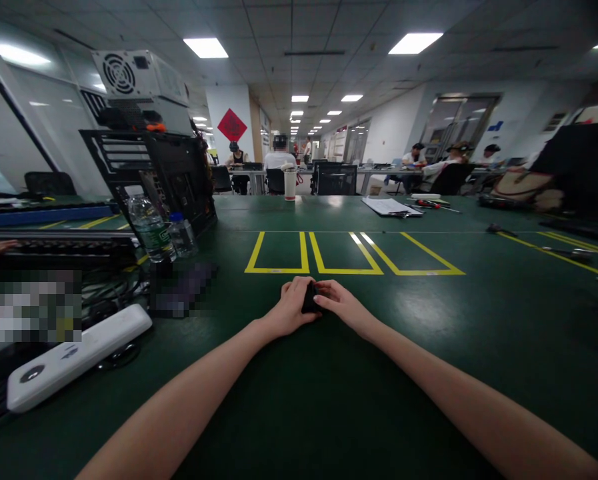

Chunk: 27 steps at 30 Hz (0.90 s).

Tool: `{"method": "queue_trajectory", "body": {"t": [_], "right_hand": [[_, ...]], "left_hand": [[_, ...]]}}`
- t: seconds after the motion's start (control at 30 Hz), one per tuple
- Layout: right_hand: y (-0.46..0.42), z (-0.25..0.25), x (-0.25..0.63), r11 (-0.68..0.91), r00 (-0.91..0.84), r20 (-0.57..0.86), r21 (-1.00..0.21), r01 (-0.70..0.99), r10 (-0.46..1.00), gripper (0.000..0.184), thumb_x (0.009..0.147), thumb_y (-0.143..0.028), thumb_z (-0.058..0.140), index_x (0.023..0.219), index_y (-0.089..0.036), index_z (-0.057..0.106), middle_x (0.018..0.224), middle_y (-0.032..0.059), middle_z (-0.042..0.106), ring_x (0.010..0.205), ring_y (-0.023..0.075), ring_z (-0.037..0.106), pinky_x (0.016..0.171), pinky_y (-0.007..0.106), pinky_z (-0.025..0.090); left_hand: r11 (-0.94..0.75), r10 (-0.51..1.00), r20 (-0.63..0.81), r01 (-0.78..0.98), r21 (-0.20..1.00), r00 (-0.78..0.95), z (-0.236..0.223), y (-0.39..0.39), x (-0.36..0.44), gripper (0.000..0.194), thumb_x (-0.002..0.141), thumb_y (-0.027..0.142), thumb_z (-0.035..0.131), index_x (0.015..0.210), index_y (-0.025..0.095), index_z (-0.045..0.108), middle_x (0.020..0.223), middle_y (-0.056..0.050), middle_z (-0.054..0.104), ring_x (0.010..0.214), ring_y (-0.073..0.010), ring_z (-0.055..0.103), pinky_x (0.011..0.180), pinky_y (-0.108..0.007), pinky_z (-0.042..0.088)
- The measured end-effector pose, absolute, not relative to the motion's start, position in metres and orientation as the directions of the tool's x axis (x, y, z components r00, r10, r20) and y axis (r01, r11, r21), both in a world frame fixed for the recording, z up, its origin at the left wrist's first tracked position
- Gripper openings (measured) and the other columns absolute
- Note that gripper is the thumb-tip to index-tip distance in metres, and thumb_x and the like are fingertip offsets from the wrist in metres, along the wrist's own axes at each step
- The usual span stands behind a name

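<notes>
A dark green table [319,413] fills most of the lower frame. At upper left stands a black computer case [183,167] with a pale metal box [143,80] on top. Yellow tape outlines [277,271] cross the middle of the frame, and a long white device [89,353] lies at lower left. A clipboard [389,207] with paper rests right of center, and a clear bottle [151,227] stands before the case. At center, just below the outlines, the left hand [296,305] is closed around the left side of a small black object [309,301]; the right hand [341,301] has its fingertips at the right side, though whether they grip it cannot be told.
</notes>
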State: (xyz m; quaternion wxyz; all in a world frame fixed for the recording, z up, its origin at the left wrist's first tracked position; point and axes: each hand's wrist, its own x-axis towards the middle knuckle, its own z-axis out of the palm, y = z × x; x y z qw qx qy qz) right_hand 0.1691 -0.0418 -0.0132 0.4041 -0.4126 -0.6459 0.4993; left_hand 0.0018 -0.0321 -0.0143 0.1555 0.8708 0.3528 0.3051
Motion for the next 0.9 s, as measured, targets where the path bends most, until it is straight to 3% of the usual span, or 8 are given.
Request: {"method": "queue_trajectory", "body": {"t": [0.23, 0.43, 0.6, 0.9], "right_hand": [[-0.0465, -0.0112, 0.1748, 0.212, -0.443, 0.153, -0.973, 0.088, 0.884, 0.033, 0.071, -0.023, 0.059, 0.101, -0.023, 0.046, 0.106, 0.0015, 0.051, 0.101, 0.017, 0.051, 0.09, 0.038, 0.041], [-0.0474, -0.0093, 0.1665, 0.22, -0.33, 0.186, -0.973, 0.067, 0.926, 0.02, 0.074, -0.031, 0.055, 0.09, -0.022, 0.048, 0.094, 0.0008, 0.055, 0.093, 0.0163, 0.053, 0.086, 0.037, 0.042], [-0.0418, -0.0143, 0.1668, 0.163, -0.299, 0.12, -0.979, 0.123, 0.947, 0.03, 0.073, -0.032, 0.056, 0.1, -0.021, 0.048, 0.101, 0.0035, 0.054, 0.1, 0.0182, 0.05, 0.089, 0.039, 0.04], [-0.0509, -0.0134, 0.1695, 0.292, -0.43, 0.223, -0.951, 0.101, 0.875, 0.03, 0.074, -0.023, 0.055, 0.102, -0.026, 0.044, 0.111, 0.0011, 0.046, 0.112, 0.0182, 0.043, 0.092, 0.038, 0.039]], "left_hand": [[-0.719, 0.692, 0.434, 0.498, 0.485, 0.578, -0.0117, -0.0327, 0.0007, 0.052, 0.07, 0.024, 0.06, 0.114, 0.021, 0.032, 0.111, -0.007, 0.042, 0.105, -0.0225, 0.042, 0.094, -0.042, 0.029], [-0.712, 0.699, 0.428, 0.508, 0.485, 0.572, -0.0127, -0.031, 0.0015, 0.056, 0.068, 0.027, 0.063, 0.114, 0.022, 0.032, 0.111, -0.006, 0.042, 0.105, -0.0233, 0.042, 0.093, -0.043, 0.028], [-0.707, 0.703, 0.415, 0.507, 0.493, 0.577, -0.0114, -0.0322, 0.0009, 0.055, 0.069, 0.026, 0.062, 0.115, 0.023, 0.031, 0.112, -0.006, 0.042, 0.105, -0.0231, 0.043, 0.094, -0.044, 0.028], [-0.693, 0.716, 0.417, 0.499, 0.521, 0.559, -0.0126, -0.031, 0.0013, 0.052, 0.07, 0.025, 0.06, 0.114, 0.021, 0.033, 0.11, -0.007, 0.043, 0.104, -0.0239, 0.043, 0.092, -0.044, 0.03]]}}
